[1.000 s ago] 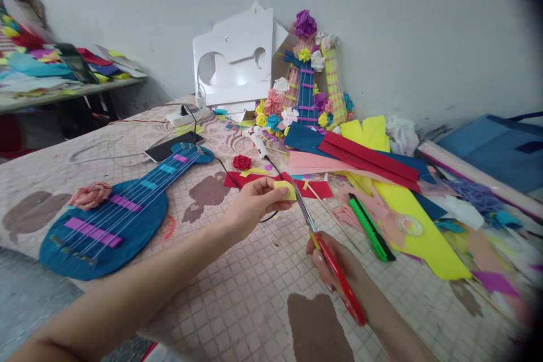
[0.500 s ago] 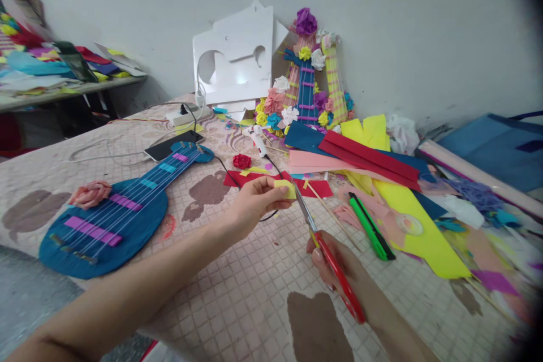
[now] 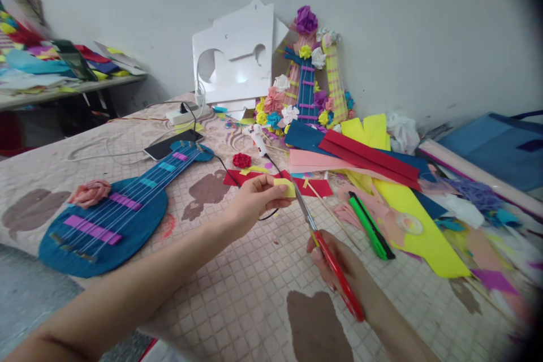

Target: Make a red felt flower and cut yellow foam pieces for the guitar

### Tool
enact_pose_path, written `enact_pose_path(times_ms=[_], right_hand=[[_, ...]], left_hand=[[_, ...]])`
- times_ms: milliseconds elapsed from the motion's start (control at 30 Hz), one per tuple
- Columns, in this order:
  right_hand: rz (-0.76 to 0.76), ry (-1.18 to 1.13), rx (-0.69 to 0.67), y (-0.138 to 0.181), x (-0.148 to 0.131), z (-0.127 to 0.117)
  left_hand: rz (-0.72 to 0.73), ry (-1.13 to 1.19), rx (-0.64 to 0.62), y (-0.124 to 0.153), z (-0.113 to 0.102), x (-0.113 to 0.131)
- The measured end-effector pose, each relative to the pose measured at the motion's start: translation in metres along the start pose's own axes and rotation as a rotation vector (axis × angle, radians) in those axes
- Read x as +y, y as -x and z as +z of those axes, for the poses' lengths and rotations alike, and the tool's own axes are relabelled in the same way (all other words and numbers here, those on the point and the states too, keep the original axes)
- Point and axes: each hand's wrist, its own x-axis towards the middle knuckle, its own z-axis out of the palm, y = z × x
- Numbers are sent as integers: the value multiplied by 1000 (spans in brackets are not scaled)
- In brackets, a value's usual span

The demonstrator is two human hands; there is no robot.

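Observation:
My left hand pinches a small yellow foam piece above the table. My right hand grips red-handled scissors, and their blades reach up to the yellow piece's right edge. A blue foam guitar with purple strips and a pink rose lies at the left. A red foam strip and a small red rose lie just beyond my hands.
A green utility knife lies right of the scissors on yellow and pink sheets. A glue gun, phone and power strip sit further back. Decorated guitars and white cutouts lean on the wall.

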Motion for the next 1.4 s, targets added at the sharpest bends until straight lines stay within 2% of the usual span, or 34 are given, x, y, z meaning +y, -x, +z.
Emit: enact_pose_path(times_ms=[233, 500, 667, 900, 1033, 1200, 1400], right_hand=[[45, -10, -41, 0, -4, -1], [-34, -82, 98, -4, 7, 5], [34, -163, 41, -8, 9, 6], [-7, -22, -72, 1, 8, 4], [-25, 12, -38, 3, 7, 2], [-21, 30, -62, 0, 7, 3], [-41, 63, -13, 0, -3, 4]], left_hand=[[-16, 2, 9, 1, 1, 3], [-7, -5, 4, 0, 0, 3], [-16, -1, 11, -1, 0, 4], [-49, 65, 14, 2, 3, -1], [-51, 87, 20, 3, 3, -4], [-39, 90, 25, 3, 1, -6], [-21, 102, 38, 3, 2, -7]])
